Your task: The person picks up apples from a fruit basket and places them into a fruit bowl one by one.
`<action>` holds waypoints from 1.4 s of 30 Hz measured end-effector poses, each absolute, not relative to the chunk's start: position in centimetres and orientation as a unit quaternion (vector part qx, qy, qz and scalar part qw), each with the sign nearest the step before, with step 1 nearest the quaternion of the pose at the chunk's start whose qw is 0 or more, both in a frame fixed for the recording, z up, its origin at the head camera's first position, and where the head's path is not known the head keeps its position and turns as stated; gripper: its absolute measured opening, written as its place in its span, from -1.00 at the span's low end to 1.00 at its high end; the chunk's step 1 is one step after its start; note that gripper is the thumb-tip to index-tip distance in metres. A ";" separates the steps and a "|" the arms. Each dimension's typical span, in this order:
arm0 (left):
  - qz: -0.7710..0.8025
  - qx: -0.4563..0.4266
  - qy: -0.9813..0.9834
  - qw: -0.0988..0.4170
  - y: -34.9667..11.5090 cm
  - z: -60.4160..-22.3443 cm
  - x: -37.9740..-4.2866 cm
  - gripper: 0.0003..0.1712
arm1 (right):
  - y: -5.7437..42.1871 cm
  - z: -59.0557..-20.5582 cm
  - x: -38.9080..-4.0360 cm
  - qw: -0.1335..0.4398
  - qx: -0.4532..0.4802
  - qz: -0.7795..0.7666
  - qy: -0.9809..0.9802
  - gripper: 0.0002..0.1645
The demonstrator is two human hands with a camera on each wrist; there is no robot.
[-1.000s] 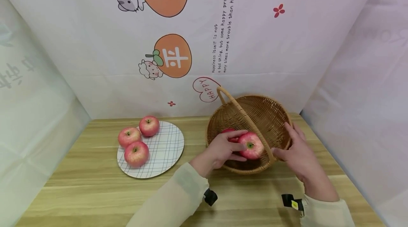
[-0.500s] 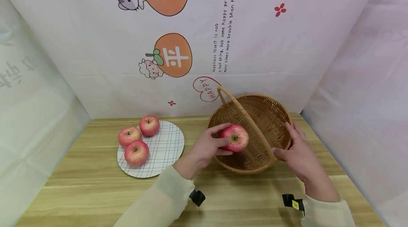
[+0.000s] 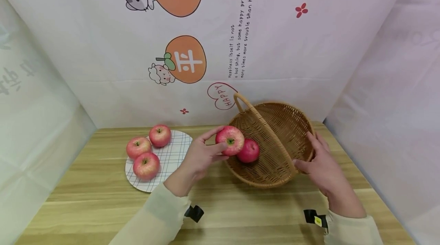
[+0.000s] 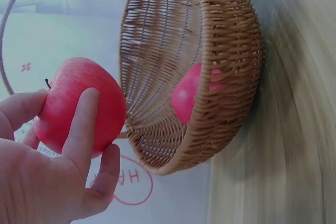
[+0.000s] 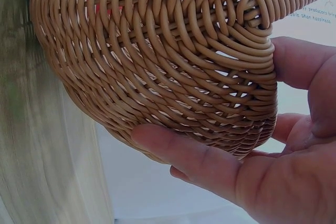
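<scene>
My left hand [image 3: 199,157] grips a red apple [image 3: 231,140] by its sides, held up at the left rim of the wicker basket [image 3: 292,122]. In the left wrist view this held apple [image 4: 84,108] is apart from the basket, fingers spread around it. A second red apple [image 3: 249,151] lies inside the basket, on its left side. My right hand [image 3: 324,164] holds the basket's right rim, thumb near the handle's foot and fingers along the outside. The right wrist view shows the woven wall [image 5: 173,66] between thumb and fingers.
On the left, a round checked plate [image 3: 172,157] bears three red apples, one of them a front apple [image 3: 146,166]. The basket's arched handle [image 3: 264,124] spans its opening. A printed cloth [image 3: 275,46] stands behind the wooden table [image 3: 254,214].
My left hand has lifted the apple out of the basket's middle and moved left with it, uncovering the other apple inside. The right hand has stayed on the rim.
</scene>
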State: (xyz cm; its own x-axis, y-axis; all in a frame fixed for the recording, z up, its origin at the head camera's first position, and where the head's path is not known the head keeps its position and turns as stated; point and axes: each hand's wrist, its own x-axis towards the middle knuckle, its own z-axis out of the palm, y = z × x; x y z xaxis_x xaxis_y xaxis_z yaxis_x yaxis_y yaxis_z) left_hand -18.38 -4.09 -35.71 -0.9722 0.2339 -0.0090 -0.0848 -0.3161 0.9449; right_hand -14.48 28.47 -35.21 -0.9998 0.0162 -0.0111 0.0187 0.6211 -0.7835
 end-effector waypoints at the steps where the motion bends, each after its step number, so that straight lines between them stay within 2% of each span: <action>1: 0.809 0.062 0.577 0.093 -4.3 -35.7 -18.3 -0.35 | 28.5 -35.2 -14.5 0.002 0.010 -0.436 0.900 0.26; 12: 0.832 -0.003 0.554 0.023 -6.3 -36.4 -18.4 -0.34 | 28.7 -35.1 -14.4 0.005 0.011 -0.436 0.900 0.26; 23: 0.829 -0.087 0.552 0.000 -9.1 -37.7 -19.0 -0.38 | 28.5 -35.1 -14.4 0.010 0.013 -0.423 0.906 0.26; 36: 0.858 -0.180 0.480 -0.032 -11.3 -40.7 -21.0 -0.24 | 28.4 -35.0 -14.4 0.007 0.009 -0.433 0.901 0.26; 42: 0.854 -0.214 0.472 -0.050 -11.4 -42.0 -22.2 -0.25 | 28.4 -35.0 -14.4 0.009 0.010 -0.434 0.901 0.26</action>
State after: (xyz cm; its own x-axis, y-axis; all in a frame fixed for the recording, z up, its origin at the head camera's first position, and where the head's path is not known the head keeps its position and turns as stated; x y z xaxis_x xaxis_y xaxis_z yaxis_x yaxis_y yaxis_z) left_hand -22.22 -11.39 -42.03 -0.9038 -0.2867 -0.3176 -0.1167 -0.5490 0.8276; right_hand -14.40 28.36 -34.99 -0.9997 0.0102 -0.0239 0.0250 0.6224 -0.7823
